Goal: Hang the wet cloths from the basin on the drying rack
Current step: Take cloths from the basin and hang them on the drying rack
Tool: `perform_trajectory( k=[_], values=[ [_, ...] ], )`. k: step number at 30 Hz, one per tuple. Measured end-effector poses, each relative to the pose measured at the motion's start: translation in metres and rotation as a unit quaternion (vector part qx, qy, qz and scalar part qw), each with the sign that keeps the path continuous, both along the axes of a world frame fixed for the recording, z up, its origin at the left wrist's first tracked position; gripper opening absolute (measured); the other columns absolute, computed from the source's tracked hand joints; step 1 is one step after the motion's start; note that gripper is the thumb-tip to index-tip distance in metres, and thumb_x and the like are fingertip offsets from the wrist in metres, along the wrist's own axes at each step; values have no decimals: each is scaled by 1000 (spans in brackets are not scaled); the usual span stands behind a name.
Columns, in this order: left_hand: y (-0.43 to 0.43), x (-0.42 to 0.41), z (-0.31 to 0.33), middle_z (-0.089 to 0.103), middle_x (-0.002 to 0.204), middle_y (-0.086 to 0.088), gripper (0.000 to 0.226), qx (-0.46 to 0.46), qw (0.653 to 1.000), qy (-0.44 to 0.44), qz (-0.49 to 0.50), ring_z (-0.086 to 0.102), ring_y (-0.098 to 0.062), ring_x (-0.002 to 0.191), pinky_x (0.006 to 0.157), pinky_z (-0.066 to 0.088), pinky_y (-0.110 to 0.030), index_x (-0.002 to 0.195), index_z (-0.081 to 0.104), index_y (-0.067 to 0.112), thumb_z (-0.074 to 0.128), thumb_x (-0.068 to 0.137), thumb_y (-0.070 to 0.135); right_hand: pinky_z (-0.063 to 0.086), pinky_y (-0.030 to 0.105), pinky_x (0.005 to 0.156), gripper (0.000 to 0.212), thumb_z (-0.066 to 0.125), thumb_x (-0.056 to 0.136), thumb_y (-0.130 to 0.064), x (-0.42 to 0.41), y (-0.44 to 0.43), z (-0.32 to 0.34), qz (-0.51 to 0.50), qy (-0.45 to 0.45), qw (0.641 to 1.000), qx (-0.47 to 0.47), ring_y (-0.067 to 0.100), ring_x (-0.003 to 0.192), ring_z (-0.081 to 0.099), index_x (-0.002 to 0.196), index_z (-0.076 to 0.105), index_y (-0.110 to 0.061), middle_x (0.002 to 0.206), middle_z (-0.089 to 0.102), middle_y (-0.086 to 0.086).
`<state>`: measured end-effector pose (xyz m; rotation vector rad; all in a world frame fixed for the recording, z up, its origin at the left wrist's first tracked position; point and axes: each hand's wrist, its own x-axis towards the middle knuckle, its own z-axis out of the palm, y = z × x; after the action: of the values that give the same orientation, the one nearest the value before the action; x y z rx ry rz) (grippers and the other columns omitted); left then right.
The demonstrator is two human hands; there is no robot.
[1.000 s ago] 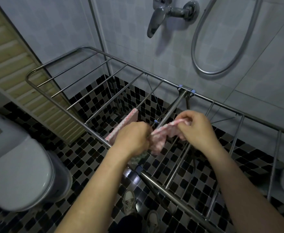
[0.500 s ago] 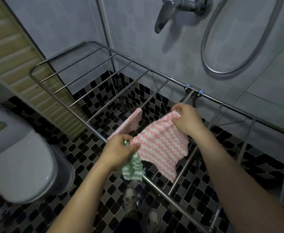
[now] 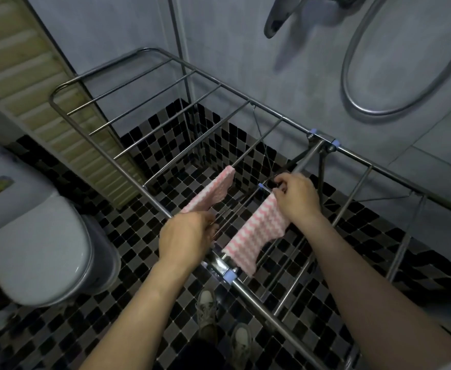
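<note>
A metal drying rack [image 3: 219,265] fills the middle of a small bathroom, between the person and the grey tiled wall. On that wall hang a looped shower hose [image 3: 357,102] and, above it, a tap [image 3: 277,22]. A toilet [image 3: 40,252] with its lid down stands to the left, beside a slatted door [image 3: 19,76]. The floor [image 3: 59,329] is tiled in small black and grey squares. The person's shoes [image 3: 207,308] show under the near rail. A blue clip [image 3: 229,276] sits on that rail, just below the hanging cloth.

A pink striped cloth [image 3: 256,233] lies over one of the thin cross rails near the rack's centre hinge. Its lower end droops over the near rail. The right hand [image 3: 296,198] reaches over the rack and pinches the cloth's far top edge, with its fingers curled there. The left hand [image 3: 185,239] is at the near rail, just left of the cloth, with its fingers curled inward. The back of the hand hides what, if anything, they grip, so I cannot tell.

A second pink cloth [image 3: 213,190] hangs on the next rail to the left, apart from the first. Its near end passes behind the left hand. The cross rails further left are bare metal.
</note>
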<state>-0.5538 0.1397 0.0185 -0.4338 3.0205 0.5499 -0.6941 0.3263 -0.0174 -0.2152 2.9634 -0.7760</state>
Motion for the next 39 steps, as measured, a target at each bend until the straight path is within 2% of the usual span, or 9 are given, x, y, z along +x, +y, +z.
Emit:
perform_trajectory(
  k=[4, 8, 16, 20, 23, 26, 31, 34, 39],
  values=[
    [17, -4, -4, 69, 68, 12, 26, 50, 988, -126, -70, 63, 1, 60, 69, 58, -28, 89, 72, 27, 65, 82, 51, 42, 22, 67, 25, 64, 91, -24, 3, 9, -5, -14, -69, 995, -74, 14, 80, 56, 115, 66, -20, 99, 59, 1],
    [22, -6, -10, 68, 77, 14, 17, 38, 989, -121, -70, 63, -1, 67, 73, 57, -29, 96, 71, 26, 73, 82, 36, 35, 12, 57, 20, 66, 89, -16, 8, 11, -8, -31, -71, 989, -128, -1, 69, 51, 109, 69, -16, 76, 56, -11],
    [20, -4, -13, 70, 90, 13, 25, 30, 986, -144, -81, 65, -6, 77, 79, 58, -33, 96, 66, 30, 73, 78, 46, 47, 25, 73, 17, 61, 93, -22, 24, 10, -16, -3, 30, 995, -100, 11, 84, 55, 107, 69, -15, 104, 58, -1],
    [16, 0, -4, 67, 91, 11, 18, 129, 981, -140, -37, 65, -4, 68, 56, 52, -19, 98, 66, 28, 68, 85, 40, 38, 16, 62, 19, 57, 95, -25, 28, 4, -7, -76, 5, 988, -137, 10, 82, 56, 109, 68, -17, 106, 58, -1],
    [4, 6, 14, 68, 94, 12, 4, 302, 951, -29, 55, 65, -3, 79, 68, 56, -23, 85, 68, 26, 66, 89, 24, 39, 15, 55, 16, 58, 93, -15, 28, 8, 19, -204, -178, 874, -403, 10, 73, 61, 104, 69, -10, 89, 65, 0],
    [-5, 10, 33, 71, 97, 2, 6, 523, 832, 27, 183, 67, -15, 86, 78, 55, -35, 81, 73, 21, 69, 85, 19, 45, 17, 49, 24, 63, 88, -15, 47, 16, 42, -191, -343, 707, -588, 12, 66, 63, 109, 68, -5, 87, 69, 8],
    [-4, 13, 47, 69, 91, -12, 27, 756, 612, 30, 230, 64, -19, 70, 54, 56, -24, 100, 69, 6, 69, 81, 26, 55, 29, 66, 48, 54, 87, -46, 80, -1, 54, -1, -469, 704, -533, 22, 93, 66, 123, 64, -16, 114, 69, 12],
    [-3, 16, 48, 67, 102, -16, 23, 816, 545, 45, 190, 63, -18, 75, 51, 55, -18, 106, 68, 7, 66, 84, 17, 53, 26, 66, 41, 61, 85, -37, 93, -19, 65, 82, -465, 731, -493, 22, 84, 60, 121, 65, -17, 109, 68, 12],
    [-8, 16, 51, 72, 96, -11, 22, 698, 668, 131, 221, 67, -17, 75, 55, 55, -22, 108, 67, 4, 65, 88, 10, 46, 16, 48, 23, 63, 89, -12, 97, -40, 79, 16, -412, 712, -568, 9, 63, 65, 110, 66, -5, 86, 73, 6]
  ],
)
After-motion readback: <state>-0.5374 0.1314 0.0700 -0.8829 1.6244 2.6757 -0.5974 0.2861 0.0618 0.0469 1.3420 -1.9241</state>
